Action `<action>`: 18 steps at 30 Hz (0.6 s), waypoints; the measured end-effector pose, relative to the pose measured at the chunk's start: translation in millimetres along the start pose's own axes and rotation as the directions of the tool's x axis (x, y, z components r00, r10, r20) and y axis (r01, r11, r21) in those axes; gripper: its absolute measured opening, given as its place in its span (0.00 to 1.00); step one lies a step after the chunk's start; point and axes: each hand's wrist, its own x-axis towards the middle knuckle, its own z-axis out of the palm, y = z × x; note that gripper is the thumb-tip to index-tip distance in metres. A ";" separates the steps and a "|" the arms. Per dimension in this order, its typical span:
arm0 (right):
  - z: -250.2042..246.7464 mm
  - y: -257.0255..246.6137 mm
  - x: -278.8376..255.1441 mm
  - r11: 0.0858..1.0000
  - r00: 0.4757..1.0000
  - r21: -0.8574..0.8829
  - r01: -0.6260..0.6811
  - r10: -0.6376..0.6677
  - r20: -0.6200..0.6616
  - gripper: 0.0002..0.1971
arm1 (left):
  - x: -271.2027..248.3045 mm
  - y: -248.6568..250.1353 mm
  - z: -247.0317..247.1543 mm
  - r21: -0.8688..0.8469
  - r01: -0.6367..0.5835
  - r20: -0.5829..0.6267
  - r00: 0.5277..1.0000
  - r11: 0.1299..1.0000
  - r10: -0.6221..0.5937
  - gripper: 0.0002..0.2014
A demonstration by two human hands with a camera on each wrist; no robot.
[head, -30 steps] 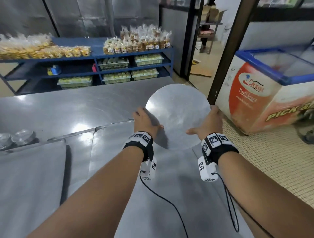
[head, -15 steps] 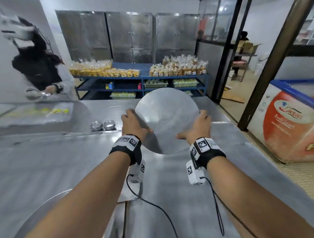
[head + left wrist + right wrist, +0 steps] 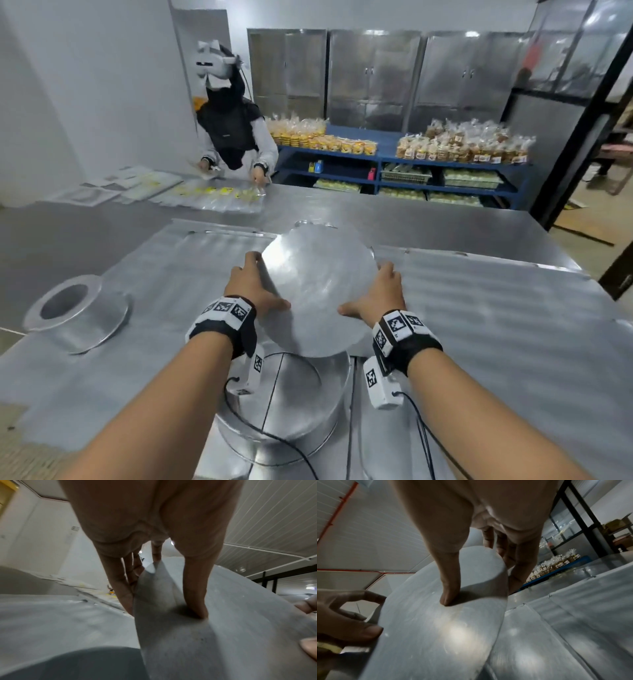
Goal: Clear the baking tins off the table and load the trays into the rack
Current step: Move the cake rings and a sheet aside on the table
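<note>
I hold a round flat metal disc (image 3: pixel 317 291) in both hands above the steel table (image 3: pixel 479 325). My left hand (image 3: pixel 251 286) grips its left edge, thumb on top and fingers underneath; the left wrist view shows the thumb pressed on the disc (image 3: pixel 223 628). My right hand (image 3: pixel 380 296) grips the right edge the same way, thumb on the disc (image 3: pixel 436 628). Under my wrists a large round baking tin (image 3: pixel 291 404) lies upside down. A second round tin (image 3: pixel 73 313) with a wide flange stands at the table's left.
A person (image 3: pixel 234 133) in dark clothes works at the far side over clear plastic bags (image 3: pixel 212 197). Blue shelves (image 3: pixel 428 164) with packed baked goods stand behind, steel cabinets (image 3: pixel 376 78) beyond. Wrist cables trail over the tin. Two small tins (image 3: pixel 313 224) peek out behind the disc.
My view has swung left from the freezer and doorway toward the table's middle, carrying the disc along. The disc now sits lower, over the upturned tin, and the flanged tin has come into sight.
</note>
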 end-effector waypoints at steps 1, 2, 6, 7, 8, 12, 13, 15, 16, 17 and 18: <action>6.9 0.3 -4.8 1.000 1.000 -0.001 0.008 -0.008 0.013 0.52 | -3.8 -10.9 -2.0 0.008 0.009 -0.004 1.000 1.000 -0.009 0.50; 13.6 0.9 -9.6 1.000 0.999 -0.005 0.019 -0.019 0.027 0.48 | -7.6 -21.8 -3.8 0.002 0.020 -0.009 1.000 1.000 -0.020 0.48; 36.8 4.9 -24.1 0.999 0.994 -0.020 0.041 -0.039 0.104 0.33 | -19.2 -55.0 -6.4 -0.002 0.078 -0.029 0.997 0.997 -0.079 0.33; 41.6 6.9 -27.1 0.999 0.993 -0.026 0.041 -0.038 0.111 0.30 | -21.9 -61.2 -5.7 0.007 0.088 -0.024 0.996 0.996 -0.088 0.32; 45.8 9.0 -30.3 0.998 0.992 -0.037 0.042 -0.037 0.119 0.28 | -24.5 -66.6 -4.3 0.012 0.093 -0.023 0.995 0.996 -0.093 0.32; 55.8 16.9 -41.5 0.994 0.987 -0.101 0.037 -0.020 0.162 0.26 | -31.2 -84.3 2.5 0.024 0.065 -0.025 0.998 0.998 -0.064 0.36; 57.0 18.3 -43.8 0.993 0.984 -0.114 0.036 -0.015 0.175 0.25 | -32.1 -87.2 3.8 0.023 0.073 -0.021 0.997 0.997 -0.072 0.35; 58.1 20.5 -47.8 0.987 0.980 -0.151 0.053 -0.022 0.197 0.25 | -33.8 -92.7 6.6 0.013 0.103 -0.016 0.995 0.995 -0.103 0.31; 58.4 21.0 -49.1 0.984 0.978 -0.168 0.066 -0.030 0.207 0.25 | -34.6 -95.1 7.9 0.008 0.112 -0.020 0.994 0.994 -0.112 0.28; 58.5 21.4 -50.1 0.981 0.975 -0.180 0.074 -0.034 0.218 0.25 | -34.9 -97.3 9.6 -0.001 0.118 -0.028 0.993 0.993 -0.118 0.24; 59.2 22.5 -50.5 0.979 0.973 -0.183 0.087 -0.044 0.226 0.24 | -35.9 -98.8 11.1 -0.013 0.116 -0.037 0.992 0.993 -0.117 0.21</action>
